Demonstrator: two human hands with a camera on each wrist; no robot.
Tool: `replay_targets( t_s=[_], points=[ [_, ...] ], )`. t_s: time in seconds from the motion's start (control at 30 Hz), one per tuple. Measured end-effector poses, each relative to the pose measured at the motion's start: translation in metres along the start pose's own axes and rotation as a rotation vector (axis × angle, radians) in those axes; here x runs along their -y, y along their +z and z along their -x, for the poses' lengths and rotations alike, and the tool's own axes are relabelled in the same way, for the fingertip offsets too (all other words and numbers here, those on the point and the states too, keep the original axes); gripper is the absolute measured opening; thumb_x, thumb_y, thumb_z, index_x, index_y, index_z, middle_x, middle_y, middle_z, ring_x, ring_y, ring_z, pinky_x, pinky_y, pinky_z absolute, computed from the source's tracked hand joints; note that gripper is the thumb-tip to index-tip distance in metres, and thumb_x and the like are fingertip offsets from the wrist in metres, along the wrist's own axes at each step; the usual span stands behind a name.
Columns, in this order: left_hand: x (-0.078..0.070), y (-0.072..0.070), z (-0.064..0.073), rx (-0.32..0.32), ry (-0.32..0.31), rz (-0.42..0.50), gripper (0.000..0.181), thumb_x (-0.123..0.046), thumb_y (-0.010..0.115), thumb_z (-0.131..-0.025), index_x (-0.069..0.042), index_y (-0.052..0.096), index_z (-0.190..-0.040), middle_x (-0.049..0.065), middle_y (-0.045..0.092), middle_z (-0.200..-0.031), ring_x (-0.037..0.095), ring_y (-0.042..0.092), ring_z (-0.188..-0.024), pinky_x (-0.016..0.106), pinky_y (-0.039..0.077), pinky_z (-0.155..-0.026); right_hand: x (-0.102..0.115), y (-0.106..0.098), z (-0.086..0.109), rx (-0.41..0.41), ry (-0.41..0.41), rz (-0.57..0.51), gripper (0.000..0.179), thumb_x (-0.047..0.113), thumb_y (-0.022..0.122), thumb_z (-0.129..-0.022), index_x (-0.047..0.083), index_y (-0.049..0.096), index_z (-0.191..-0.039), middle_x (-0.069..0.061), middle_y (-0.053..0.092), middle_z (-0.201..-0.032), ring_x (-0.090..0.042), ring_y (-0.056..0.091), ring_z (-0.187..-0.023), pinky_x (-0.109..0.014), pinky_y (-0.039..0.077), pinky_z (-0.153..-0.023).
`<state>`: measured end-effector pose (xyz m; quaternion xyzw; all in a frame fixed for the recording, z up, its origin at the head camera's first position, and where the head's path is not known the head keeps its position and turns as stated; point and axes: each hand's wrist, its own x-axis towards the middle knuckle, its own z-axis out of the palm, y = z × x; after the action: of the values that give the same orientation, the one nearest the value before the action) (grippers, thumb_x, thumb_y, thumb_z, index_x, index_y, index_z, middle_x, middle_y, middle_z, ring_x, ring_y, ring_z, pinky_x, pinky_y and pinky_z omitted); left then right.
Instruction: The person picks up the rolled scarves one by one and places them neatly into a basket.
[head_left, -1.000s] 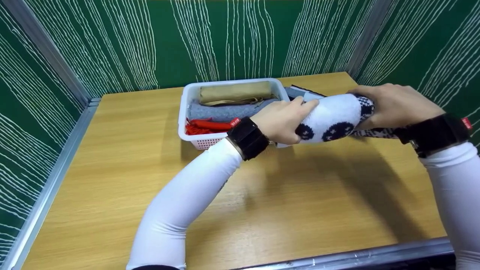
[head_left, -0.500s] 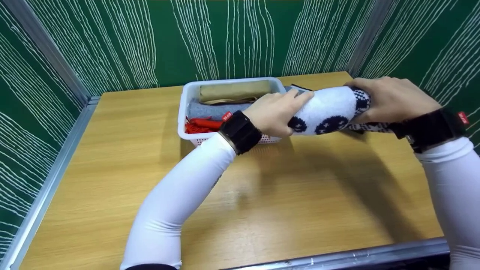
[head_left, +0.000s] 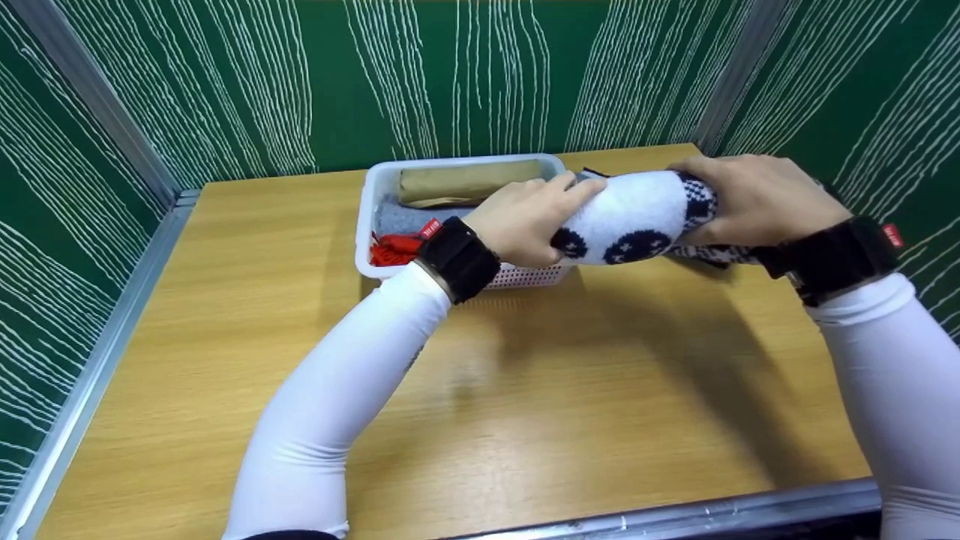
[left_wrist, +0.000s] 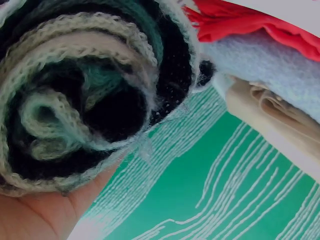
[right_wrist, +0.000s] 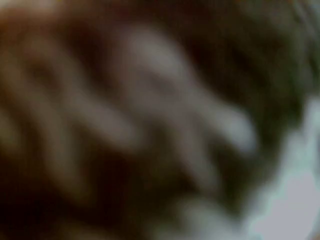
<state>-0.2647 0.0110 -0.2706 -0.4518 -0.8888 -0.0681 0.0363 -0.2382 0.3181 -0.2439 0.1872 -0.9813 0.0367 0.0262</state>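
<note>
Both hands hold a rolled knit scarf (head_left: 637, 210), white with black round patterns, raised above the table. My left hand (head_left: 525, 221) grips its left end, thumb below and fingers over the top. At the other end, my right hand (head_left: 757, 196) grips the black-and-white speckled part. The spiral end of the roll (left_wrist: 75, 105) fills much of the left wrist view, with part of the left palm under it. Only blurred dark and pale knit (right_wrist: 165, 100) shows in the right wrist view. Behind the left hand stands a white plastic basket (head_left: 365, 217).
Inside the basket lie a rolled beige cloth (head_left: 457, 184), a grey cloth (head_left: 405, 217) and a red fringed cloth (head_left: 394, 249). A dark and grey fabric edge (head_left: 594, 174) shows right of the basket, mostly hidden. Green walls surround the wooden table (head_left: 225, 360).
Both hands have carried the rolled scarf left and slightly toward the back, closer to the basket. Their grip looks the same. The basket has stayed in place.
</note>
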Motion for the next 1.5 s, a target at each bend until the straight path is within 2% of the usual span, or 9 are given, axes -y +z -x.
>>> replay_targets(
  t_s=[0.3,0.63,1.0,1.17,1.37,1.5],
  points=[
    [0.012,-0.002,0.009,-0.019,-0.001,0.0,0.096,-0.021,0.084,-0.089,-0.02,0.031,-0.17,0.009,0.055,-0.147,0.027,0.065,-0.126,0.043,0.058,-0.107,0.013,0.003,-0.008,-0.047,-0.051,-0.003,0.089,0.032,0.097,-0.076,0.011,0.057,-0.154,-0.025,0.071,-0.135,-0.047,0.069,-0.113,-0.068,0.056,-0.095],
    [0.027,-0.004,0.023,-0.029,-0.019,0.024,0.097,-0.016,0.084,-0.088,-0.018,0.032,-0.17,0.011,0.056,-0.146,0.03,0.064,-0.128,0.046,0.057,-0.108,0.027,0.009,-0.021,-0.082,-0.105,-0.005,0.085,0.03,0.097,-0.076,0.011,0.06,-0.15,-0.023,0.074,-0.131,-0.047,0.072,-0.108,-0.067,0.059,-0.093],
    [0.039,-0.003,0.036,-0.039,-0.038,0.044,0.098,-0.016,0.087,-0.087,-0.018,0.033,-0.17,0.01,0.055,-0.152,0.029,0.06,-0.136,0.048,0.052,-0.116,0.04,0.017,-0.033,-0.106,-0.121,0.002,0.086,0.029,0.098,-0.073,0.013,0.061,-0.15,-0.022,0.075,-0.131,-0.045,0.074,-0.109,-0.066,0.06,-0.091],
    [0.045,-0.003,0.044,-0.046,-0.057,0.051,0.098,-0.016,0.087,-0.087,-0.018,0.034,-0.17,0.009,0.055,-0.153,0.029,0.06,-0.136,0.048,0.052,-0.116,0.047,0.019,-0.038,-0.118,-0.143,-0.001,0.084,0.029,0.098,-0.074,0.013,0.062,-0.148,-0.02,0.076,-0.131,-0.043,0.074,-0.11,-0.066,0.06,-0.092],
    [0.05,-0.005,0.051,-0.065,-0.06,0.035,0.097,-0.016,0.088,-0.087,-0.018,0.036,-0.169,0.009,0.055,-0.154,0.029,0.06,-0.138,0.048,0.053,-0.115,0.052,0.023,-0.044,-0.158,-0.181,-0.004,0.083,0.029,0.099,-0.073,0.011,0.063,-0.146,-0.021,0.075,-0.131,-0.044,0.074,-0.111,-0.065,0.059,-0.096],
    [0.053,-0.006,0.056,-0.067,-0.073,0.03,0.096,-0.017,0.087,-0.088,-0.019,0.036,-0.169,0.009,0.055,-0.156,0.029,0.059,-0.14,0.049,0.053,-0.116,0.055,0.025,-0.048,-0.157,-0.187,-0.013,0.082,0.027,0.098,-0.074,0.01,0.062,-0.146,-0.022,0.074,-0.132,-0.046,0.073,-0.112,-0.065,0.059,-0.096]
  ],
)
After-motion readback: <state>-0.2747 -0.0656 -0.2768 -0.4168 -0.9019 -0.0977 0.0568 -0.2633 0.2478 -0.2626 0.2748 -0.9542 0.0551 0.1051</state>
